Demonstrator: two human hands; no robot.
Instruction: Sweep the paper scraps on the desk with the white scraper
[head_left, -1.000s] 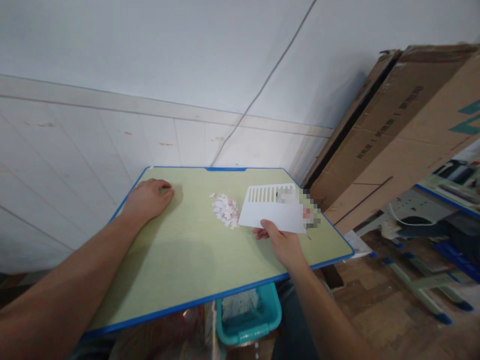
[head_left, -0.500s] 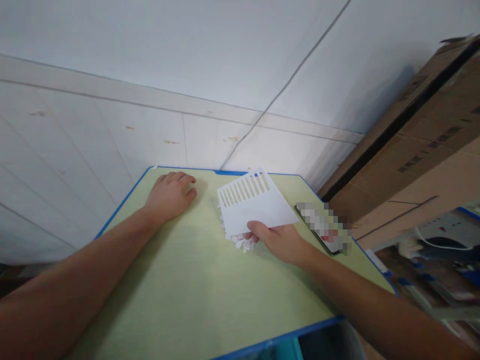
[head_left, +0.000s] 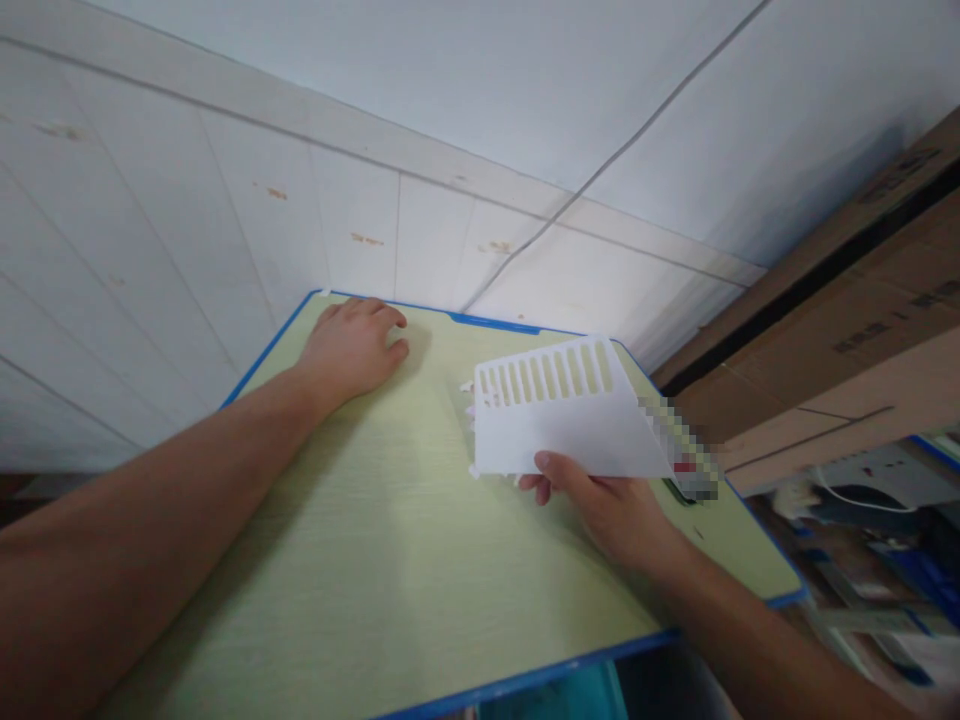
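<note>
My right hand [head_left: 607, 505] pinches the lower edge of a white sheet of paper [head_left: 555, 435], thumb on top and fingers beneath. A row of narrow slots is cut along the sheet's far side, and the table shows through them. White paper scraps [head_left: 469, 395] peek out from under the sheet's left edge; the rest of them are hidden by it. My left hand [head_left: 352, 345] rests on the far left of the table with nothing in it, fingers loosely bent and thumb apart.
The pale green table [head_left: 375, 520] has a blue rim. A phone-like flat object [head_left: 684, 490], partly blurred out, lies to the right of the sheet. Large cardboard boxes [head_left: 840, 370] lean at the right, and a teal bin [head_left: 555, 690] shows below the front edge.
The sheet in my right hand has turned and shifted right, now partly covering the phone-like object. The view has tilted somewhat. My left hand stays in place on the table.
</note>
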